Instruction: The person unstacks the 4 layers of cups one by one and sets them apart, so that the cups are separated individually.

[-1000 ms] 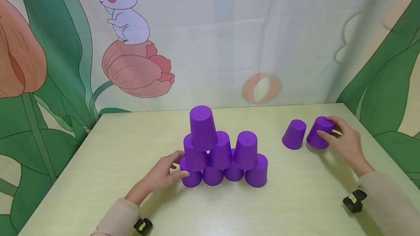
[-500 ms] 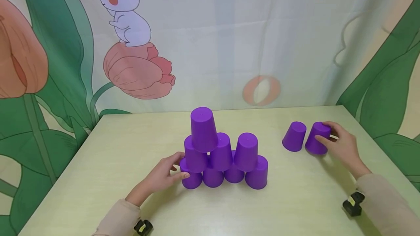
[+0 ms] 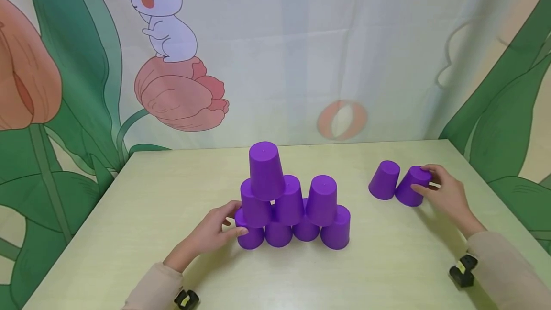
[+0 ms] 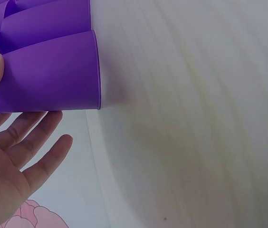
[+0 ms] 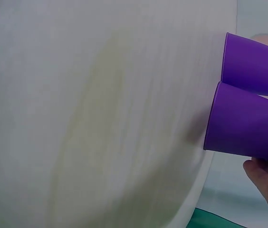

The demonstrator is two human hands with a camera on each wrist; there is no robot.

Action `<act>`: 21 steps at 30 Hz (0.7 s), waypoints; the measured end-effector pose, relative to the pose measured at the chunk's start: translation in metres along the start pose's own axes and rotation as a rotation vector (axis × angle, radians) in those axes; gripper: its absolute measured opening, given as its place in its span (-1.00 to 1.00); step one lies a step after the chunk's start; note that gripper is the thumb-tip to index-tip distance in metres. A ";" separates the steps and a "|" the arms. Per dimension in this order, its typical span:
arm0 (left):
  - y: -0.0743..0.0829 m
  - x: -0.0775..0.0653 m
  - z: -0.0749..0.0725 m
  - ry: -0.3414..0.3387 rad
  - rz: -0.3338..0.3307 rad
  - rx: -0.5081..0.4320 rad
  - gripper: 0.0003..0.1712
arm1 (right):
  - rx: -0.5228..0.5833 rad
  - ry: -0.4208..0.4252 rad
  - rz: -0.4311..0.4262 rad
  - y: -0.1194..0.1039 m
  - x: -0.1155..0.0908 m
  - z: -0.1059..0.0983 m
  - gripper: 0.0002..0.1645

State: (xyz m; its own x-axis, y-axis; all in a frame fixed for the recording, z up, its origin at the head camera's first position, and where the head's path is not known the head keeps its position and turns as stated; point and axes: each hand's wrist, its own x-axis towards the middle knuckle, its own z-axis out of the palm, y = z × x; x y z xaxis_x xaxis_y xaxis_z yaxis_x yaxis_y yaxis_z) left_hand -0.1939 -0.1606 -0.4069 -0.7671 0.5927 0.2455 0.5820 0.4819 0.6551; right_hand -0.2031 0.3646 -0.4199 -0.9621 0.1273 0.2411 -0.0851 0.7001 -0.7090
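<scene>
Upside-down purple cups form a stack in the middle of the table (image 3: 206, 171). Its bottom row holds several cups, the second row three, and a single top cup (image 3: 266, 171) rests on the left two of these. My left hand (image 3: 211, 228) is at the leftmost bottom cup (image 4: 48, 76), thumb against its front and fingertips along its outer side. To the right, my right hand (image 3: 445, 195) grips another upside-down purple cup (image 3: 411, 188) between thumb and fingers. Its lower rim meets the rim of a standing purple cup (image 3: 384, 181); in the right wrist view the two touch.
A printed curtain (image 3: 267, 61) with a rabbit and tulips hangs behind the table's far edge. Bare tabletop lies between the stack and the right-hand pair. Both wrists carry small black cameras.
My right hand has brought its cup left and nearer to me, closing the gap to the standing cup. The left hand and the stack stay as they were.
</scene>
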 end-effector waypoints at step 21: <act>0.000 0.000 0.000 0.001 -0.012 0.003 -0.49 | -0.027 0.106 -0.040 0.021 0.006 -0.001 -0.16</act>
State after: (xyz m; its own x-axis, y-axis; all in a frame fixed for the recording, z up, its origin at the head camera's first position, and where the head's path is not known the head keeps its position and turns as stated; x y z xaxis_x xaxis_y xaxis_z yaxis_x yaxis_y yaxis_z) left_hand -0.1933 -0.1607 -0.4068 -0.7742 0.5865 0.2381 0.5735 0.4908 0.6559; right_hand -0.2101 0.3806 -0.4322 -0.9250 0.1715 0.3389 -0.1148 0.7243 -0.6798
